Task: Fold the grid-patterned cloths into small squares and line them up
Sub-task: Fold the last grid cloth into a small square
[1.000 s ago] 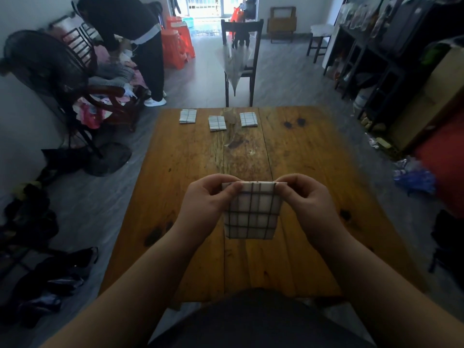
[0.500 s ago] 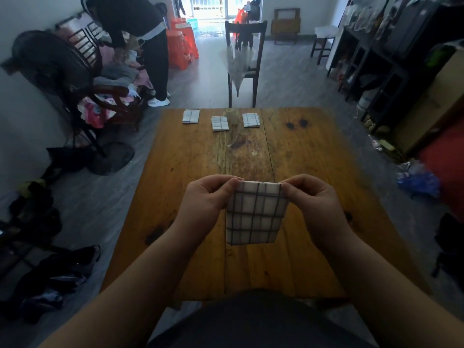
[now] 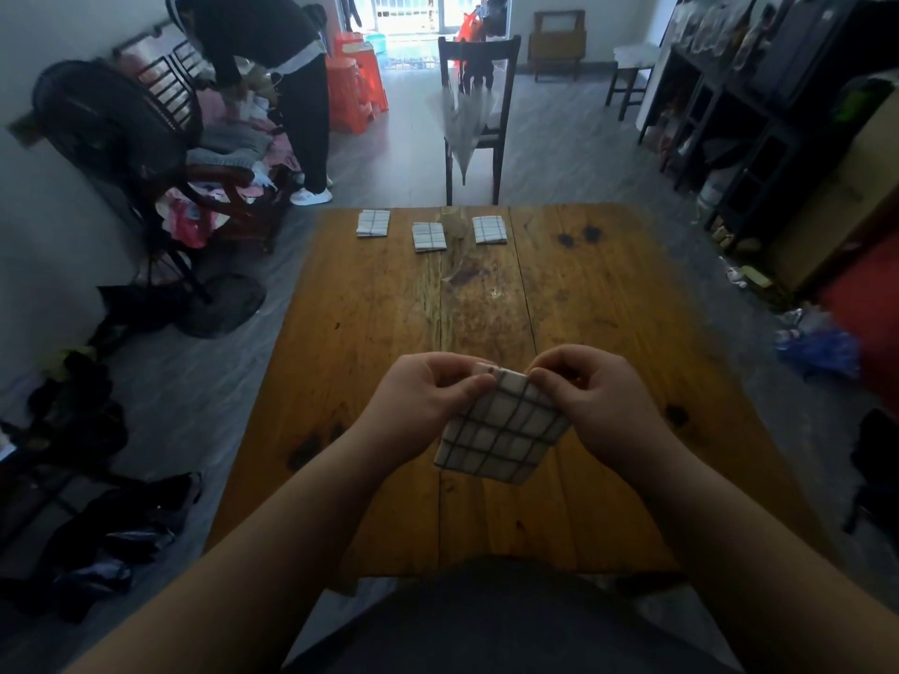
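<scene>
A white cloth with a dark grid [image 3: 501,430], folded small, hangs tilted above the near half of the wooden table [image 3: 369,333]. My left hand [image 3: 423,401] pinches its upper left corner between thumb and fingers. My right hand [image 3: 598,401] pinches its upper right edge. Three folded grid cloths lie in a row along the table's far edge: one at the left [image 3: 373,223], one in the middle [image 3: 429,236], one at the right [image 3: 489,230].
A clear plastic bag [image 3: 457,245] lies between the middle and right folded cloths. A dark wooden chair [image 3: 474,114] stands beyond the far edge. A person [image 3: 272,55] bends over a clothes-laden chair at the far left. Shelves line the right wall.
The held cloth has turned from hanging straight to tilted, its lower end swinging right. Both hands have moved closer together at its top.
</scene>
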The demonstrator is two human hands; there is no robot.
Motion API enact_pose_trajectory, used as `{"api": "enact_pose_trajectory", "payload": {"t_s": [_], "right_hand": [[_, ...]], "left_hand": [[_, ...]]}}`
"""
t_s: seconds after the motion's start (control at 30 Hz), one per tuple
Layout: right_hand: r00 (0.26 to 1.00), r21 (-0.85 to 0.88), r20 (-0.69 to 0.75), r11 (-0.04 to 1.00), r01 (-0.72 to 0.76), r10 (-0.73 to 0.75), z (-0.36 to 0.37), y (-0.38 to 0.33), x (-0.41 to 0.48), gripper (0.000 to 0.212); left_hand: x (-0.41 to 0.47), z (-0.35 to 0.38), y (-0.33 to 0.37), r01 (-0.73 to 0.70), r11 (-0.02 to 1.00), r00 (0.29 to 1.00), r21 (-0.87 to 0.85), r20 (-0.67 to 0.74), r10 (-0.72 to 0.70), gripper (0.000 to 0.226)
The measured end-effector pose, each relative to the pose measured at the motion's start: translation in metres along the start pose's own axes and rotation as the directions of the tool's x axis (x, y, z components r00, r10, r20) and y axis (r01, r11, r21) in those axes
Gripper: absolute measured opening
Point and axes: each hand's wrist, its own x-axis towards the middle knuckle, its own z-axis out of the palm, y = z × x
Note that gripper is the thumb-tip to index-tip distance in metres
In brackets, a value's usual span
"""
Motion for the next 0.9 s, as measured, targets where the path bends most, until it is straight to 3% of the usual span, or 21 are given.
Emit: {"api": "enact_pose_trajectory", "payload": {"t_s": [0.1,0.23,0.3,0.37,0.5,0.6,0.9], "right_hand": [[1.000,-0.051,-0.006,0.999,-0.008,0.007,-0.001,0.002,-0.001,0.013],[0.998,-0.282,0.040,0.958,0.059,-0.049,0.002,0.001,-0.001,0.004],[0.993,-0.309,0.078,0.944,0.113,-0.093,0.005,-0.004,0.000,0.016],[0.987,-0.305,0.092,0.940,0.153,-0.131,0.009,-0.007,0.002,0.021],[0.981,-0.293,0.044,0.937,0.191,-0.187,0.012,-0.009,0.008,0.005],[0.975,-0.272,-0.004,0.939,0.211,-0.221,0.007,-0.010,0.009,0.005],[0.986,-0.014,-0.138,0.996,0.092,-0.093,-0.028,-0.011,0.014,0.009]], "left_hand": [[-0.001,0.000,-0.003,0.042,0.999,0.998,-0.001,0.045,-0.042,0.015],[0.002,0.002,-0.006,0.047,0.994,0.998,0.100,0.047,-0.052,0.016],[0.002,0.004,-0.005,0.033,0.990,0.996,0.135,0.082,-0.044,0.017],[0.003,0.005,0.000,0.003,0.984,0.994,0.177,0.104,-0.022,0.016],[0.005,0.007,0.007,-0.046,0.974,0.993,0.223,0.112,0.022,0.011],[0.007,0.006,0.008,-0.074,0.976,0.991,0.204,0.125,0.049,0.013],[-0.003,-0.002,-0.024,-0.016,0.980,0.997,0.200,0.072,0.002,0.014]]}}
